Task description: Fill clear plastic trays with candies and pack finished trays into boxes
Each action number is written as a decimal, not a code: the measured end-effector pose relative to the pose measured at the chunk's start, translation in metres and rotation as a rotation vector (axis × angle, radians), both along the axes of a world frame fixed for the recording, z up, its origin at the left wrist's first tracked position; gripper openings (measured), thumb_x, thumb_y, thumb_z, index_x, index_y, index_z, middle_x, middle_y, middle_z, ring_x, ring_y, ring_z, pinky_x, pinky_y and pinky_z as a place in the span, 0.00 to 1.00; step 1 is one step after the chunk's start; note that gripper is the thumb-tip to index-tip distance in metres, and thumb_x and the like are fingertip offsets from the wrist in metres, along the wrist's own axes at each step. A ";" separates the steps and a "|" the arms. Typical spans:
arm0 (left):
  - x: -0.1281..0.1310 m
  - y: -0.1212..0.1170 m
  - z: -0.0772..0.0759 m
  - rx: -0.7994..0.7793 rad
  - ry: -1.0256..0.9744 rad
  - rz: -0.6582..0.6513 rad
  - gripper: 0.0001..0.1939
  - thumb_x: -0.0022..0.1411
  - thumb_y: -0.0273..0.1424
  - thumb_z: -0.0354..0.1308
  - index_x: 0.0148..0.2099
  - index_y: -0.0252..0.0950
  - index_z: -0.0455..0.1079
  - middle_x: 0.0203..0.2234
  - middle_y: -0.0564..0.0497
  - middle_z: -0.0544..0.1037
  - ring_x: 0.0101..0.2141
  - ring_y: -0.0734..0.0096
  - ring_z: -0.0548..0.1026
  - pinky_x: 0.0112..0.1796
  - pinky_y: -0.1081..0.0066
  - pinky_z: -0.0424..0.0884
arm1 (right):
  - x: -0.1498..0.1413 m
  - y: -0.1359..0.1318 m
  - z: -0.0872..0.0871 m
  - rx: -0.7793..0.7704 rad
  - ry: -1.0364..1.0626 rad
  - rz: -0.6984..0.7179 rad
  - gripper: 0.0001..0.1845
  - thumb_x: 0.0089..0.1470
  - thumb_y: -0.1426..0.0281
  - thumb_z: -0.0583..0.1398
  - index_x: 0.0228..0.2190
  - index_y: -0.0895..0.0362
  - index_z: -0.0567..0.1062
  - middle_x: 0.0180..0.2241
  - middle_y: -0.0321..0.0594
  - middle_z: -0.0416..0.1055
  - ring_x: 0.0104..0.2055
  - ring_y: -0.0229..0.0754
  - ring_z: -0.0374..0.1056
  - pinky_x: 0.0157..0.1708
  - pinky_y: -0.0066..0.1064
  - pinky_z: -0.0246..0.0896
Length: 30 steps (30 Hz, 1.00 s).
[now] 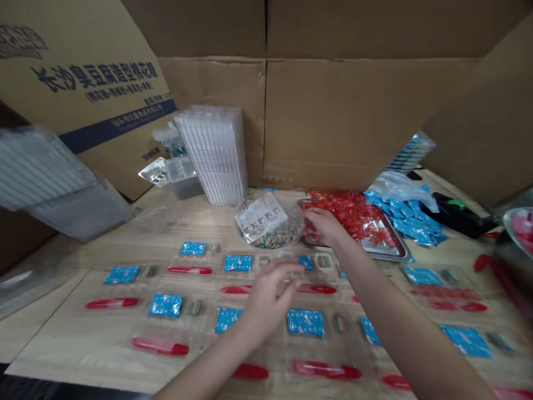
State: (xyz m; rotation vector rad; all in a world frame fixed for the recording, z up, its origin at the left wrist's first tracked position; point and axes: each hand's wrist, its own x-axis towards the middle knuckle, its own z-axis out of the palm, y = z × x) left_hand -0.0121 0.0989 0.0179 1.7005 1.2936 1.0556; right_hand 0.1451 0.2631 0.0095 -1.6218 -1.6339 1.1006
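Observation:
My right hand reaches to the left end of a metal tray of small red wrapped pieces. Its fingers bend down and together among the red pieces; their tips are hidden. My left hand hovers over the clear plastic trays with thumb and fingers apart and nothing visible between them. Its fingertips are near a blue printed packet. Beneath it lies a red pen-shaped tube. Several clear trays hold blue packets, small striped pieces and red tubes.
A round clear tub of small striped pieces has a printed sheet on it. Stacked clear trays stand behind. Blue packets pile at right, near a metal bowl. Cardboard walls the back.

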 end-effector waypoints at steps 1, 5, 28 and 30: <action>-0.002 0.008 -0.001 -0.010 -0.071 0.062 0.11 0.60 0.31 0.52 0.46 0.41 0.69 0.46 0.49 0.72 0.49 0.67 0.68 0.51 0.63 0.62 | 0.008 -0.011 0.003 -0.005 0.119 -0.038 0.14 0.51 0.59 0.53 0.27 0.57 0.67 0.24 0.39 0.70 0.24 0.36 0.66 0.22 0.26 0.60; 0.008 0.035 -0.008 -0.153 -0.405 0.276 0.26 0.53 0.33 0.59 0.54 0.37 0.58 0.53 0.42 0.66 0.51 0.62 0.66 0.48 0.62 0.66 | 0.031 -0.071 0.005 -0.070 0.661 -0.134 0.14 0.43 0.59 0.61 0.27 0.55 0.66 0.30 0.38 0.71 0.27 0.36 0.67 0.27 0.27 0.63; 0.011 -0.102 -0.031 0.234 0.744 -0.450 0.23 0.61 0.38 0.49 0.58 0.43 0.59 0.58 0.51 0.62 0.61 0.58 0.51 0.58 0.48 0.48 | 0.126 -0.103 -0.006 0.216 -0.368 0.210 0.10 0.51 0.66 0.58 0.35 0.53 0.76 0.35 0.38 0.75 0.36 0.40 0.69 0.34 0.28 0.61; 0.009 -0.101 -0.037 0.223 0.721 -0.447 0.20 0.62 0.36 0.49 0.56 0.44 0.61 0.56 0.51 0.65 0.61 0.60 0.51 0.58 0.50 0.48 | 0.115 -0.140 0.000 0.215 -0.299 0.435 0.09 0.52 0.67 0.57 0.34 0.51 0.77 0.36 0.37 0.74 0.38 0.40 0.68 0.36 0.29 0.62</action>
